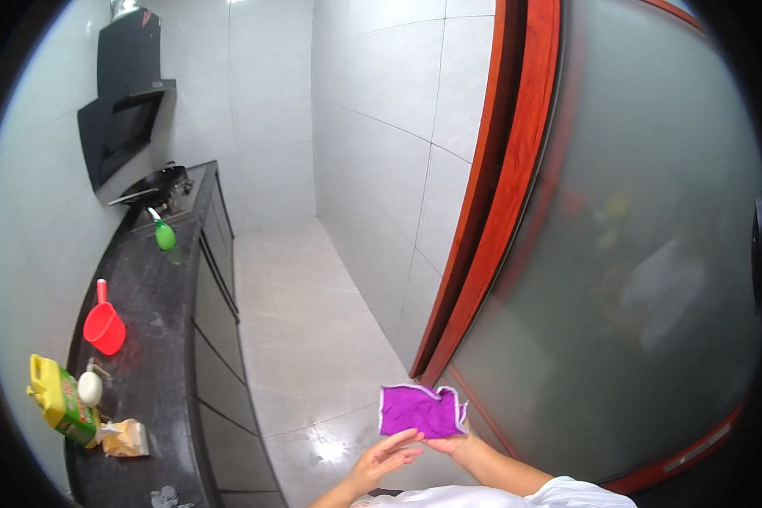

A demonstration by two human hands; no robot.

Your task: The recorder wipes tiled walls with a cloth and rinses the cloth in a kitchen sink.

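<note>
A purple cloth with a pale edge [419,411] lies folded over my right hand [447,443], which supports it from below near the bottom centre of the head view. The cloth hides most of that hand's fingers. Just left of it, my left hand [387,458] has its fingers apart, with the fingertips at the cloth's lower edge. Whether they touch the cloth I cannot tell.
A dark counter [146,394] on the left bears a red dipper [106,330], a yellow-green jug [60,400], an opened packet [126,438], a green object [165,235] and a wok [155,185]. A red-framed frosted glass door [609,254] stands right.
</note>
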